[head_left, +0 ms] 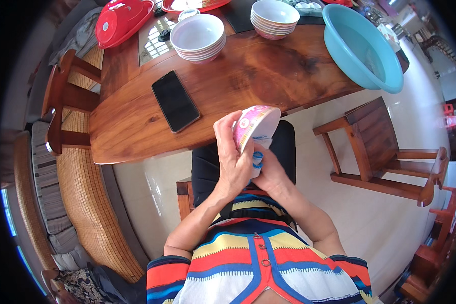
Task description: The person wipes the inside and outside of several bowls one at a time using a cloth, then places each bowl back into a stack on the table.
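My left hand point(230, 159) grips a small bowl point(247, 127) by its side, over my lap near the table's front edge. The bowl is tilted, with its mouth toward the right; its outside is pink and patterned, its inside white. A white and blue cloth point(257, 161) is bunched in my right hand point(271, 172), at the bowl's lower rim. My right fingers are partly hidden behind the cloth and my left hand. On the wooden table point(268, 61) stand two stacks of similar bowls, one left of centre point(197, 40) and another farther back point(274, 21).
A black phone point(176, 101) lies on the table to the left of my hands. At the table's right end a blue basin point(359, 48) holds water. Red plastic covers point(120, 24) sit far left. Wooden chairs stand right point(377, 137) and left point(76, 101).
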Demonstrator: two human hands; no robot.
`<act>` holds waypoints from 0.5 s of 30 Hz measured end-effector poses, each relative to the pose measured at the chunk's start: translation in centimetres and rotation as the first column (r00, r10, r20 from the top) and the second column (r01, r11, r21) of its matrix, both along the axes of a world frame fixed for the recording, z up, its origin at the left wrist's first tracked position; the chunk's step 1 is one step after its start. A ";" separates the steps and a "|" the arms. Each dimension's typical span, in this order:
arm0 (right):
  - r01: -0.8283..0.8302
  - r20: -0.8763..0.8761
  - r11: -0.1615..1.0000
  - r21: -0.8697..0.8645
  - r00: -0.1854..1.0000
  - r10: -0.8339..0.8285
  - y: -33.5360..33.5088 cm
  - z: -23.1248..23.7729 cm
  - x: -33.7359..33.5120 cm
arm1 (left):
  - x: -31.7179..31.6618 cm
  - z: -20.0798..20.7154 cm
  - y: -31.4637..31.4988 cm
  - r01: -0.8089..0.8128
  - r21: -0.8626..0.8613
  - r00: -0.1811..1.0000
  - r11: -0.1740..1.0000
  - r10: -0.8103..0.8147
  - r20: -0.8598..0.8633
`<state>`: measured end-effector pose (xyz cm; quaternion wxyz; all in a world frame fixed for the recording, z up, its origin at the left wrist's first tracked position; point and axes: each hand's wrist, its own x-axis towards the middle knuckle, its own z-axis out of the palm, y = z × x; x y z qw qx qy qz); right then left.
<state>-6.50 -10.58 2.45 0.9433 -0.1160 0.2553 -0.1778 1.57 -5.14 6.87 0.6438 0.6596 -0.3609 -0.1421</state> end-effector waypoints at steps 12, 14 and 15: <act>-0.136 -0.305 0.833 -0.537 0.951 -0.042 -4.1 1.7 -2.8 | 1.4 2.4 1.7 0.013 0.352 0.970 0.936 -0.098 0.224; -0.246 -0.242 0.751 -0.612 0.963 0.118 -4.4 2.7 -3.4 | 3.0 2.1 1.8 -0.053 0.347 0.934 0.937 -0.076 0.349; -0.291 -0.216 0.701 -0.652 0.956 0.196 -4.6 3.4 -3.8 | 4.0 2.2 1.5 -0.072 0.312 0.916 0.947 -0.061 0.397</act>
